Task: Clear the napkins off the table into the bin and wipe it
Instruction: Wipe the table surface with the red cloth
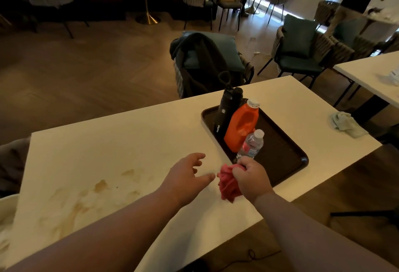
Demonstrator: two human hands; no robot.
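Brown stains (100, 186) are lying on the white worktop (129, 138), well left of the dark tray (280, 163). The left hand (185, 176) is hovering left of the tray, fingers spread and holding nothing. Just beside the tray's near corner, the right hand (251, 177) is gripping a bunched red cloth (227, 185). A black flask (224, 114), orange jug (241, 125) and water bottle (251, 144) are standing on the tray. A pale green cloth (347, 123) is lying right of it.

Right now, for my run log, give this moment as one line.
right hand: grips red cloth | left hand: open, over table | stains: unwiped
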